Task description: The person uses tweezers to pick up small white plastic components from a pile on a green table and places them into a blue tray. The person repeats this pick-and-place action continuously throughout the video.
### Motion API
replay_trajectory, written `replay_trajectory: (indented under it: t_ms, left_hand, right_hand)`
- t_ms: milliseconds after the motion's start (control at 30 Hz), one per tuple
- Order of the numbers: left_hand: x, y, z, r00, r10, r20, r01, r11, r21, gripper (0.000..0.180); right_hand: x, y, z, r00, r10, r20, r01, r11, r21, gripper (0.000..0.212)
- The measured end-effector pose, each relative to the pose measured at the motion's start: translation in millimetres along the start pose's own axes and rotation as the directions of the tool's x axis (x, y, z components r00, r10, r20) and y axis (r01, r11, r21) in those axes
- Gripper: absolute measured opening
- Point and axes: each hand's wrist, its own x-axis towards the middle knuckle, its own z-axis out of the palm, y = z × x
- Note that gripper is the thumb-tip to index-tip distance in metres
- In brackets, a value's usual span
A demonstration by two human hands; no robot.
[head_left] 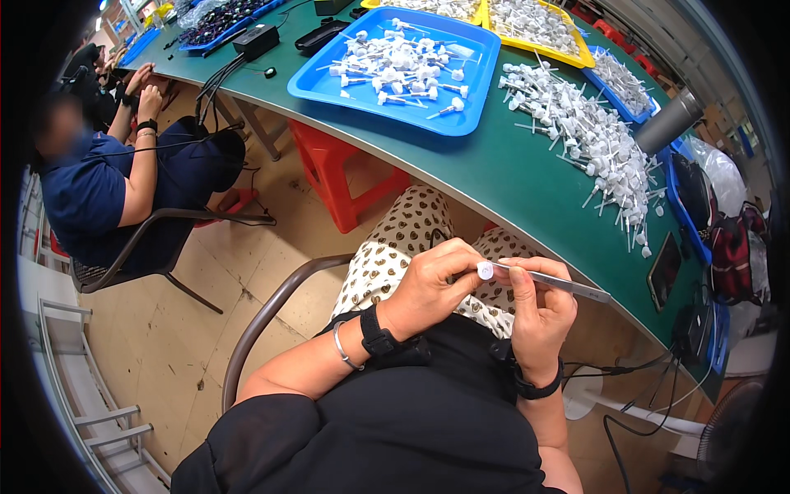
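Above my lap, my left hand (434, 284) pinches a small white plastic piece with a round cap (485, 270) between thumb and fingertips. My right hand (541, 317) is closed around slim silver metal tweezers (572, 286), whose narrow end reaches the white piece. The tip itself is too small to make out. Similar white pieces with thin stems lie in a loose pile (588, 132) on the green table (494, 177). More of them are spread in a blue tray (321, 86) beyond my hands.
Yellow trays (586, 59) of white pieces stand at the back. A grey tumbler (671, 122) and a phone (664, 273) are at the right. A red stool (329, 177) is under the table. At left, another person (107, 169) sits on a chair.
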Motion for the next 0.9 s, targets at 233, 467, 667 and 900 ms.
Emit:
replay_trajectory:
  t_ms: [233, 467, 667, 900]
  left_hand:
    - [-0.2, -0.4, 0.1, 1.0, 0.002, -0.002, -0.002, 1.0, -0.005, 0.009]
    - [0.1, 3.5, -0.9, 1.0, -0.015, -0.002, 0.015, 1.0, 0.007, 0.009]
    - [-0.6, 3.9, -0.8, 1.0, -0.018, 0.001, 0.018, 1.0, 0.005, 0.011]
    - [0.2, 5.0, -2.9, 0.999, -0.021, 0.027, 0.021, 1.0, -0.006, 0.014]
  right_hand:
    - [-0.1, 0.2, 0.0, 1.0, 0.004, 0.003, -0.004, 1.0, 0.013, 0.007]
    - [0.7, -1.0, 0.4, 1.0, 0.0, 0.005, 0.0, 1.0, 0.016, 0.007]
    - [-0.3, 3.1, -1.7, 0.996, -0.074, 0.047, 0.081, 0.984, -0.157, 0.007]
    - [4.4, -4.2, -8.2, 0.978, -0.148, 0.147, 0.181, 0.953, -0.244, 0.01]
